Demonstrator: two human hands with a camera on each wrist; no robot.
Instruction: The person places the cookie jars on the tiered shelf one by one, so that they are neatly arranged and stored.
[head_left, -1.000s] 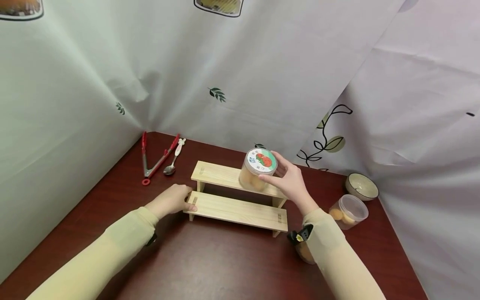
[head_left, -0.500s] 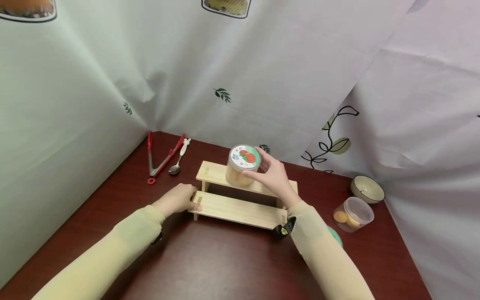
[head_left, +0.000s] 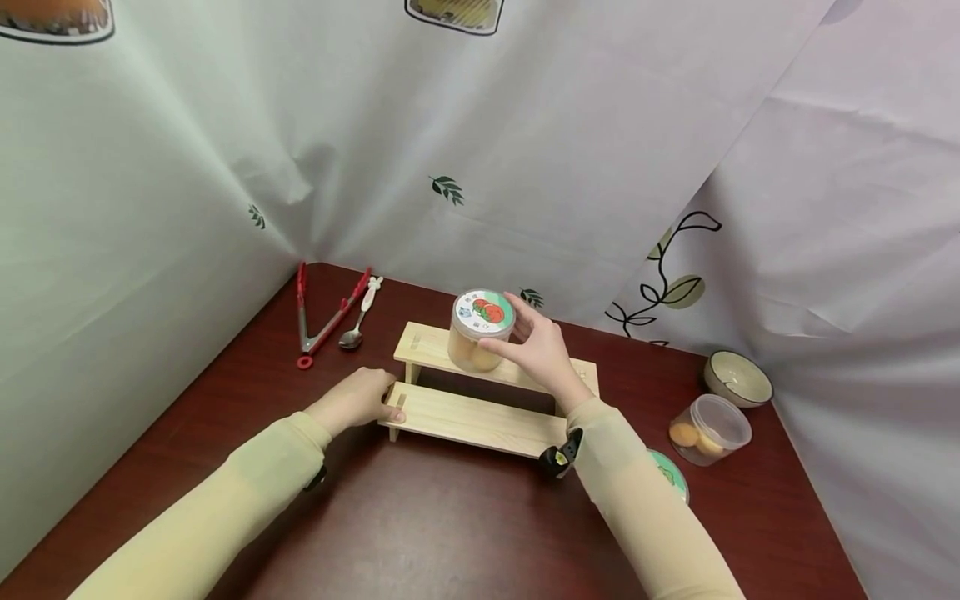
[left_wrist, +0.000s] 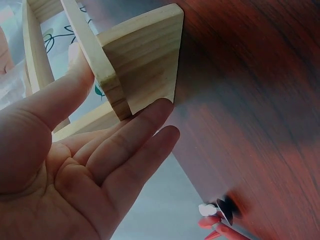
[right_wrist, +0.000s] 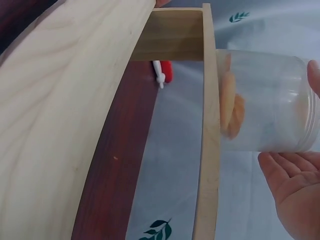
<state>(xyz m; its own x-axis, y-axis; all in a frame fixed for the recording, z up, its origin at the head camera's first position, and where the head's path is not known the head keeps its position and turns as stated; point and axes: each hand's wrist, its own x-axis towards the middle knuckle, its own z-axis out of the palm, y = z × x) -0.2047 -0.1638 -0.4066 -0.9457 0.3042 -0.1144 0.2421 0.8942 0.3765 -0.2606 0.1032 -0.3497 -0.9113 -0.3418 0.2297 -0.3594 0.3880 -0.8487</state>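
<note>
A clear plastic jar (head_left: 476,353) with a tomato-printed lid stands upright on the upper step of a two-step wooden rack (head_left: 472,418). Round yellowish pieces lie at the bottom of this jar (right_wrist: 265,100). My right hand (head_left: 542,350) holds it near the lid, thumb on the near side and fingers on the far side. With my left hand (head_left: 356,397) I grip the left end of the lower step. In the left wrist view the left thumb is on the board (left_wrist: 95,55), and the fingers (left_wrist: 135,140) lie along its end and side support.
Red-handled tongs (head_left: 322,333) and a white-handled spoon (head_left: 362,312) lie at the back left. On the right are an open jar (head_left: 708,429) with round yellowish pieces, a bowl (head_left: 738,379) and a green lid (head_left: 671,475), partly behind my right sleeve. Fabric walls border the table.
My right hand has moved the tomato-lidded jar leftward along the upper step, mostly in the first half second. The left hand keeps its hold on the rack. The green lid has come into view.
</note>
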